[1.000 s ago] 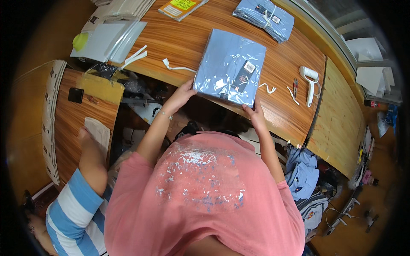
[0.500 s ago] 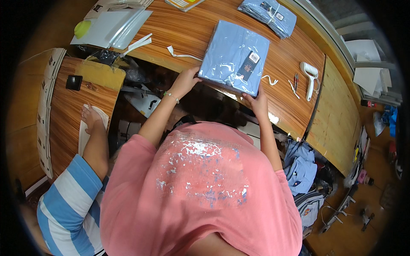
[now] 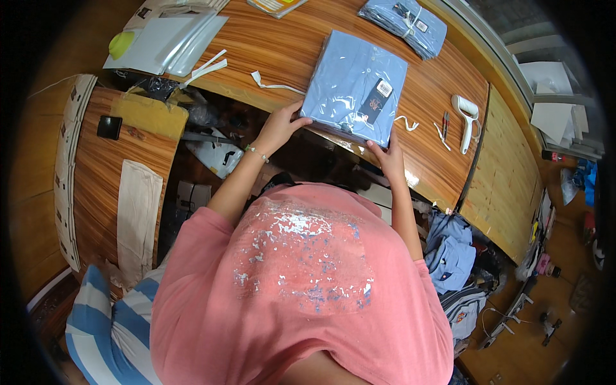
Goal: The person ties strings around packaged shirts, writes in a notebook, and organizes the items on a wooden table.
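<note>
A stack of folded blue shirts (image 3: 346, 77) in clear plastic lies at the front edge of the wood-grain table, a dark tag on its top shirt. My left hand (image 3: 281, 127) grips its near left corner, fingers partly tucked under. At the near right corner, my right hand (image 3: 389, 159) has its thumb against the front side, the other fingers mostly hidden behind the stack. A white strap (image 3: 279, 85) runs up to the stack's left side, and a white strap end (image 3: 407, 123) shows on its right.
A tied bundle of blue shirts (image 3: 410, 27) lies at the back. On the right are a white lint roller (image 3: 466, 122) and small snips (image 3: 445, 125). Clear plastic bags (image 3: 186, 48) lie far left. Beside me, a person in a striped sleeve (image 3: 96, 321) is near a folded cream cloth (image 3: 139, 212).
The stack has shifted very slightly right and nearer, both hands staying on it. The other person's hand has left the cream cloth and the striped sleeve has dropped back.
</note>
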Available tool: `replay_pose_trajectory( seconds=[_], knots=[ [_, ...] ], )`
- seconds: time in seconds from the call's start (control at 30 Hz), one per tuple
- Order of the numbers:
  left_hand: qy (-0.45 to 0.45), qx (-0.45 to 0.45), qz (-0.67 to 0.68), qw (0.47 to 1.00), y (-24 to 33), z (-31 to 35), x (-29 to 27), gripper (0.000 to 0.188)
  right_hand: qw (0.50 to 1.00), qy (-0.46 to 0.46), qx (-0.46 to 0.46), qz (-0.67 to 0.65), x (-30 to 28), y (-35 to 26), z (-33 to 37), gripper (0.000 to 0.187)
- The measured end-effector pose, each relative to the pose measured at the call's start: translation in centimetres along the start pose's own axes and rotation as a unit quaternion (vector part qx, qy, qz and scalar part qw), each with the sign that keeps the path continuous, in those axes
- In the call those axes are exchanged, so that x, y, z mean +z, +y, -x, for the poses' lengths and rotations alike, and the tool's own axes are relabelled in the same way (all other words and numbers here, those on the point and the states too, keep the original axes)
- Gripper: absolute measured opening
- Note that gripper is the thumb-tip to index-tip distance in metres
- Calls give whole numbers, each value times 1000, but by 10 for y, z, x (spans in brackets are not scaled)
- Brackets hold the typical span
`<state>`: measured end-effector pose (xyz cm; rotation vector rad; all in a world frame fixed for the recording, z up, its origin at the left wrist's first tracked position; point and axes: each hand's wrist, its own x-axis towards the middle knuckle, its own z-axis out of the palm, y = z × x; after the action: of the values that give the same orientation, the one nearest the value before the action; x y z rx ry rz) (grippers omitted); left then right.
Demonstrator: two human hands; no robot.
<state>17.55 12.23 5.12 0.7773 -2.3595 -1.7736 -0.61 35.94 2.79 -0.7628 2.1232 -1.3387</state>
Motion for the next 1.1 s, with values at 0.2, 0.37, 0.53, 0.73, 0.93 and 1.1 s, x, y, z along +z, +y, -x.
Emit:
replay_pose_trajectory(
  seconds=[0.2, 0.37, 0.53, 0.73, 0.93, 1.1],
  knots=[
    [112, 93, -22, 989, -19, -16, -27, 51, 996, 82, 27, -1, -40, 11, -11, 59],
    [184, 154, -388, 890, -33, -53, -41, 22, 905, 152, -67, 392, -54, 17, -48, 25],
    [146, 18, -336, 930, -29, -79, -49, 19, 896, 92, -58, 430, -67, 36, -78, 14],
    [221, -61, -326, 917, -36, -111, -65, 19, 916, 45, 16, 399, -85, 36, -114, 15],
    [85, -33, -329, 940, -12, -122, -39, 17, 910, 25, 115, 398, -105, 23, -119, 16],
    [247, -102, -283, 921, -37, -148, -84, 18, 913, -23, 79, 400, -78, 14, -123, 14]
  ],
)
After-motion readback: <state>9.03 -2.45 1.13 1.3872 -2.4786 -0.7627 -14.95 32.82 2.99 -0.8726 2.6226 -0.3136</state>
